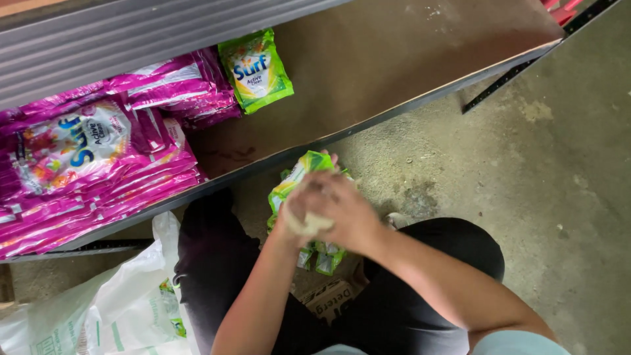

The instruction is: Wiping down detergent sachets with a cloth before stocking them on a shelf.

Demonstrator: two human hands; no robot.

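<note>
Both hands are bunched together low over the floor: right hand [345, 210] closed over a bundle of green sachets [305, 172], left hand [299, 220] gripping it from beneath. Looks light, soft and crinkly, probably slippery, so grab the middle. Just above the hands, one green pouch [256, 70] sits on the shelf [394, 59]; up-left are pink pouches [92, 171], a white bag [125, 302] lower left.

We see soft, even daylight with no harsh glare. Shade deepens beneath the shelf board [394, 59] and around our dark trousers [217, 263]. Our hands [328, 210] show motion blur, while the pink packets [85, 164] stay fairly sharp. Straight edges bow slightly toward the corners.
</note>
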